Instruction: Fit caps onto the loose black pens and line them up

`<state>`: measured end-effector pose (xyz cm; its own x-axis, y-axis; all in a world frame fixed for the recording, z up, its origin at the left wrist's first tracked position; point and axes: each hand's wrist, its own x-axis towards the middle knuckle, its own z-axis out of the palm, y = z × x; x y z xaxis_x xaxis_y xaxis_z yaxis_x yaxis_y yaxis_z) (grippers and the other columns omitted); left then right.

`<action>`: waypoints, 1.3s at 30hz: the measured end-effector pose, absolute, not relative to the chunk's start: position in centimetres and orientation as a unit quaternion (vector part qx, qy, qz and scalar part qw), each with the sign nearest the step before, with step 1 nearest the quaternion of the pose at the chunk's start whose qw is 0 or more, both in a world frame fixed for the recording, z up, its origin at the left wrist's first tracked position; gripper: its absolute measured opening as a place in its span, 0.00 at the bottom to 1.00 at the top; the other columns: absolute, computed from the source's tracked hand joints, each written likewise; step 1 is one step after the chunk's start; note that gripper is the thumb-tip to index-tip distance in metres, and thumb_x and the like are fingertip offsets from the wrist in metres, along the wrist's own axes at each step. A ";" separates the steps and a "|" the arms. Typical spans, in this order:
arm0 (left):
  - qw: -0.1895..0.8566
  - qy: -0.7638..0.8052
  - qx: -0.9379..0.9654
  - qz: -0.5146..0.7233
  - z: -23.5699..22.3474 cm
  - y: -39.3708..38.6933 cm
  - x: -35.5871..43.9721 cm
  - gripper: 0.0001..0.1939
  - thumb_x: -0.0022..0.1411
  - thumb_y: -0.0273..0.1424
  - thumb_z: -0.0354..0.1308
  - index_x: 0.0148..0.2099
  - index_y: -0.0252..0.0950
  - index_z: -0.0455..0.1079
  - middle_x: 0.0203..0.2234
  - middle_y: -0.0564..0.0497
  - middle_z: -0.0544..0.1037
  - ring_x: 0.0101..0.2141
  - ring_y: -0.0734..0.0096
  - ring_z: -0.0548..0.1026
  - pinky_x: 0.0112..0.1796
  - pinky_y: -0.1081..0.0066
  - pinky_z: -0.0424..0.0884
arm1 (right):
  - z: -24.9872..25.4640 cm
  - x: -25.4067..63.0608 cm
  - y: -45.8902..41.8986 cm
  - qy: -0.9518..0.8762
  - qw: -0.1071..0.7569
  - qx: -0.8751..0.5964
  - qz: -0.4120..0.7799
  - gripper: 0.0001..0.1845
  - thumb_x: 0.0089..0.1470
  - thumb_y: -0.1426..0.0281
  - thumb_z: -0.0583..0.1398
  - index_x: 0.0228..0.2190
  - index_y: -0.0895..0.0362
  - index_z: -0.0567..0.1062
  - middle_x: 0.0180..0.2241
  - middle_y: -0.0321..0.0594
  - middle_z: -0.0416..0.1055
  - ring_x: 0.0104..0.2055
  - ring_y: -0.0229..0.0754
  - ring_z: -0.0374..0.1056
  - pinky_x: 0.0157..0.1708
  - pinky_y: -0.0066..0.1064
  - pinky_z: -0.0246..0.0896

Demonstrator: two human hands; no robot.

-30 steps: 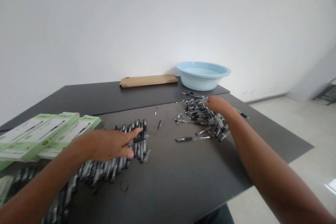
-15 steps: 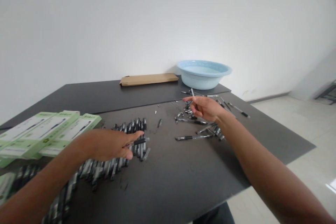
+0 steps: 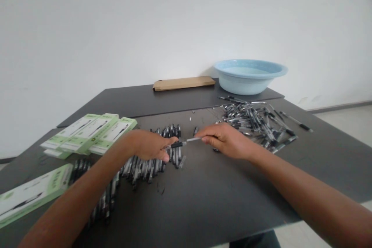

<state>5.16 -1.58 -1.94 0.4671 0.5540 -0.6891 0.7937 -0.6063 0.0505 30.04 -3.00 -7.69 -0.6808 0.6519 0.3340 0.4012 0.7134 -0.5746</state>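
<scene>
My left hand (image 3: 151,145) is closed on a pen (image 3: 178,145) with a black grip, its clear end pointing right. In my right hand (image 3: 225,138), thumb and fingers pinch a thin whitish stick (image 3: 193,139) that looks like a pen refill. The stick's free end is close to the pen's right end; I cannot tell whether they touch. Below and behind my left hand lies a row of pens (image 3: 142,168) with clear barrels and black parts. Loose pens (image 3: 255,120) are heaped beyond my right hand.
Green and white pen boxes (image 3: 93,133) are stacked at the left, with another box (image 3: 35,193) nearer. A flat brown cardboard piece (image 3: 183,83) and a light blue basin (image 3: 250,79) stand at the back of the dark table (image 3: 188,201). Small bits (image 3: 190,118) lie mid-table.
My right hand has come across toward the left hand, and the stick has gone from upright to nearly level beside the pen's end. The view has shifted left.
</scene>
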 end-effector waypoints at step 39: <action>0.163 0.424 0.829 -0.326 -2.5 -2.1 5.7 0.35 0.63 0.38 0.50 0.67 0.32 0.43 0.51 0.36 0.71 0.47 0.54 0.72 0.41 0.65 0.67 | -6.9 30.1 -4.0 -0.912 0.220 -0.294 0.182 0.14 0.59 0.73 0.52 0.42 0.55 0.74 0.39 0.40 0.75 0.40 0.39 0.70 0.40 0.28 0.60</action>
